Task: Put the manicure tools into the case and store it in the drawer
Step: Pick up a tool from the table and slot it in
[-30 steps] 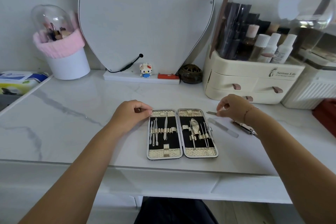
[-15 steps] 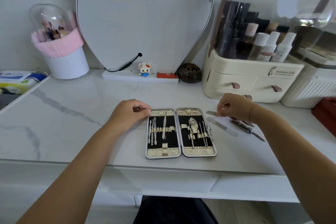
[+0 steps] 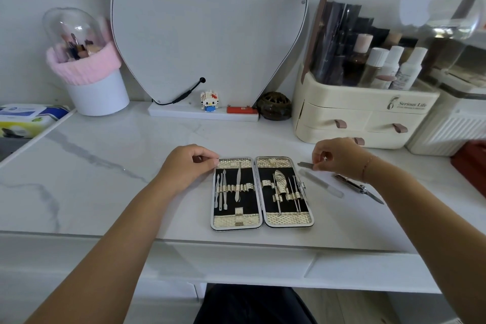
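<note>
An open manicure case [image 3: 262, 222] lies flat on the white marble desk, black inside with gold trim and several metal tools strapped in both halves. My left hand [image 3: 188, 166] rests at the case's top left corner, fingers curled against its edge. My right hand [image 3: 336, 156] hovers just right of the case and pinches a small dark metal tool [image 3: 305, 165] by its end. A clear glass nail file [image 3: 320, 187] lies on the desk below that hand. Another metal tool with a pink handle [image 3: 359, 188] lies further right, partly under my wrist.
A cream cosmetics organizer [image 3: 363, 116] with small drawers stands at the back right. A mirror [image 3: 207, 23] leans at the back, with a small figurine [image 3: 209, 100] and a dark round jar [image 3: 274, 106] at its base. A brush holder [image 3: 89, 71] stands back left. A desk drawer front [image 3: 236, 260] runs below the desk edge.
Almost nothing differs. My right hand holds the small tool in the same spot and my left hand stays at the case corner; only the camera shifted slightly.
</note>
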Demonstrator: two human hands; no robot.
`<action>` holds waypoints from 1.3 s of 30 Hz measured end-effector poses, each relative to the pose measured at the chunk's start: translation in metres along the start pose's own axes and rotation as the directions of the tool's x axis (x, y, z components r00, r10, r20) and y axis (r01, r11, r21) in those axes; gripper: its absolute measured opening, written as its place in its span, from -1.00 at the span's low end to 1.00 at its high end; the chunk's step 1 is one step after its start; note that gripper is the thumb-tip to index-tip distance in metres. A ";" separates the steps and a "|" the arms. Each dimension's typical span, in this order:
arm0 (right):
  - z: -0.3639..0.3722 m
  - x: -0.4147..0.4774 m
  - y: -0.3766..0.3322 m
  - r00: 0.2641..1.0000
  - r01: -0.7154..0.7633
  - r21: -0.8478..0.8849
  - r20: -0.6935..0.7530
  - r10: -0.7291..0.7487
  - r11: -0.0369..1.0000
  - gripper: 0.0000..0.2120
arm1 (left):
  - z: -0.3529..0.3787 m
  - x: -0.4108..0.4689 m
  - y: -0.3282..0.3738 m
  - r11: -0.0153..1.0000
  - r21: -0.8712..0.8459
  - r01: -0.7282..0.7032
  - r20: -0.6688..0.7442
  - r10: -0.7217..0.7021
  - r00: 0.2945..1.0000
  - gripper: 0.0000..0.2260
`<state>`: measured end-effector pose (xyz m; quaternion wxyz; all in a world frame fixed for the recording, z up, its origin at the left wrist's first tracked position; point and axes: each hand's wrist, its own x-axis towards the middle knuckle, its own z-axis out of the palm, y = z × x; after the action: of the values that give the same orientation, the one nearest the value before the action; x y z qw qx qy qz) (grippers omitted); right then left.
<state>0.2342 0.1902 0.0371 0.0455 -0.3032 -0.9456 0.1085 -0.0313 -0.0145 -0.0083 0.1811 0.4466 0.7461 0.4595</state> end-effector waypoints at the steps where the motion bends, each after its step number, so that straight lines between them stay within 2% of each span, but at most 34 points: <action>1: 0.000 -0.001 -0.002 1.000 0.012 0.012 0.001 -0.012 1.000 -0.87 | 0.000 0.000 0.000 1.000 0.000 0.000 0.000 0.000 1.000 -0.92; 3: -0.001 -0.001 -0.005 0.998 0.010 0.074 -0.069 -0.005 0.997 -0.88 | 0.000 -0.001 0.000 1.000 -0.007 0.004 -0.003 -0.005 1.000 -0.92; 5: -0.002 0.001 -0.014 0.976 0.010 0.211 -0.213 0.036 0.977 -0.91 | 0.000 0.000 0.000 1.000 -0.009 0.006 0.000 -0.006 1.000 -0.92; 7: -0.003 0.005 -0.030 0.964 0.075 0.363 -0.266 0.026 0.929 -0.91 | 0.000 0.000 0.001 1.000 -0.013 0.010 -0.001 -0.010 1.000 -0.92; 10: 0.004 0.015 -0.063 0.990 0.075 0.517 -0.143 0.000 0.853 -0.93 | 0.001 0.000 0.001 1.000 -0.007 0.025 -0.010 -0.025 1.000 -0.93; 14: 0.018 0.034 -0.089 0.995 -0.092 0.682 0.039 0.090 0.726 -0.94 | 0.001 0.000 0.001 1.000 0.002 0.021 -0.009 -0.021 1.000 -0.93; 18: 0.023 0.045 -0.093 0.969 -0.240 0.713 0.216 0.120 0.659 -0.96 | 0.000 0.000 0.002 1.000 0.027 0.007 -0.002 -0.007 1.000 -0.93; 23: 0.018 0.049 -0.095 0.935 -0.340 0.715 0.328 0.136 0.611 -0.97 | 0.000 0.001 0.000 1.000 0.016 0.016 -0.008 -0.016 1.000 -0.93; 28: 0.013 0.052 -0.095 0.918 -0.390 0.725 0.356 0.176 0.568 -0.97 | 0.001 0.001 -0.001 1.000 0.007 0.016 -0.011 -0.016 1.000 -0.93; 39: 0.008 0.055 -0.099 0.904 -0.408 0.662 0.388 0.179 0.629 -0.95 | 0.001 0.002 -0.002 1.000 0.012 0.004 -0.012 -0.004 1.000 -0.92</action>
<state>0.1329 0.1422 0.0532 0.0070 -0.3922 -0.7558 0.5243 -0.0329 -0.0132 -0.0104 0.1748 0.4432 0.7508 0.4574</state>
